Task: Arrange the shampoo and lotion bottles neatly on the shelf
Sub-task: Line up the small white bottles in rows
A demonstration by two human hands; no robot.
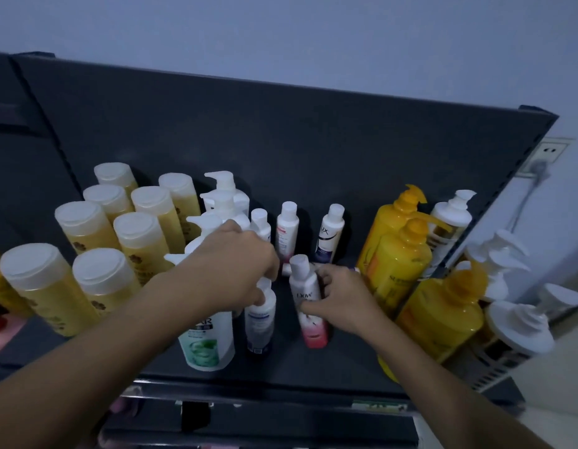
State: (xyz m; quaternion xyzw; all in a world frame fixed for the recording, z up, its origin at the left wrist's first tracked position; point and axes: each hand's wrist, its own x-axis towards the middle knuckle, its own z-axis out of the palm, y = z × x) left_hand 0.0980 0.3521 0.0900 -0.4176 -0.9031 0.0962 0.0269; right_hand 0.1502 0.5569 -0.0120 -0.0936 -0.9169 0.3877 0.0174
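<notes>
Shelf [313, 367], dark, with dark back panel; stock listed from left.

1. Amber bottles [142, 241], flat pale caps, translucent walls showing a yellow liquid filled nearly to the cap. Upright, packed close in rows running front to back; judged already sorted.
2. White pump bottles [224, 197], opaque, contents not visible. Filed in a single column front to back; the front one [206, 338] bears a green-and-white label.
3. Left hand [235, 270], reached over that column, fingers curled down onto the cap of a small white bottle [260, 322] with a dark base. Whether it is truly gripped cannot be told; it is probably being steadied or nudged into line.
4. Small bottles at the back [287, 231], three, upright, spaced apart in a loose row.
5. Dove bottle [308, 306], white fading to pink, tilted; pinched at its side by the right hand [342, 299], thumb in front, fingers behind.
6. Yellow pump bottles [394, 254], opaque, grouped at right, with white pump bottles [452, 218] beside and beyond them.
</notes>
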